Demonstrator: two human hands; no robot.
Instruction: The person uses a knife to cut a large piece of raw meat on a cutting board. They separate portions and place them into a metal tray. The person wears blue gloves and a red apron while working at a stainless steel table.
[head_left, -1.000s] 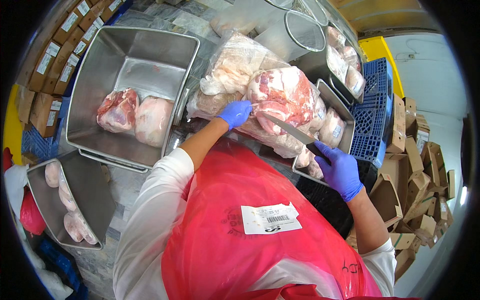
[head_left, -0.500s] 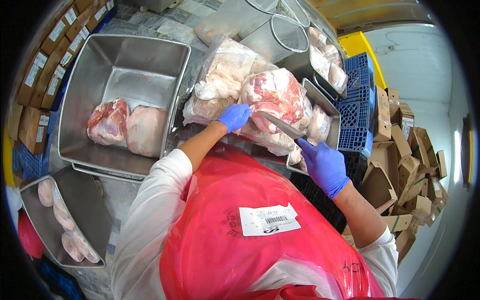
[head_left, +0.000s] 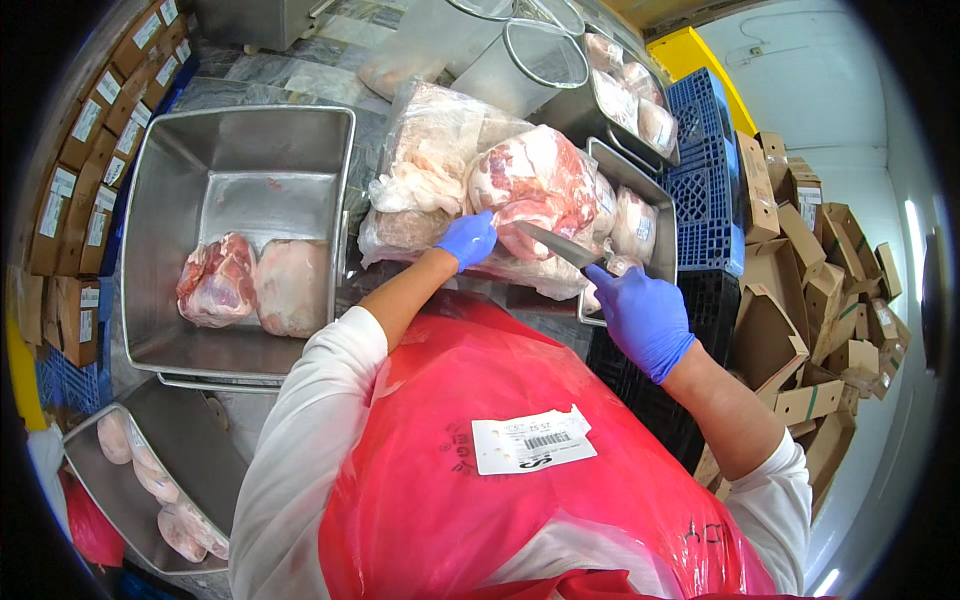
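Note:
In front of me a large cut of raw meat (head_left: 540, 180) rests on plastic-wrapped blocks (head_left: 420, 130). My right hand (head_left: 645, 318), in a blue glove, is closed round the handle of a knife (head_left: 556, 243). The blade lies against the lower part of the meat and points left. Blue-gloved too, my left hand (head_left: 467, 241) pinches the lower left edge of that meat; its fingertips are partly hidden. Just left of the meat lies a crumpled pale piece, fat or plastic film (head_left: 415, 187).
A deep steel tub (head_left: 240, 120) at left holds two meat pieces. Another steel tub (head_left: 190, 430) with wrapped meat stands at lower left. Right of the work are tubs of bagged meat (head_left: 632, 225), a blue plastic pallet (head_left: 703, 170) and a heap of cardboard boxes (head_left: 800, 330). Clear bags (head_left: 520, 70) hang on hoops.
The whole view has shifted slightly. The knife blade stays at the lower part of the meat, and both hands keep nearly the same hold.

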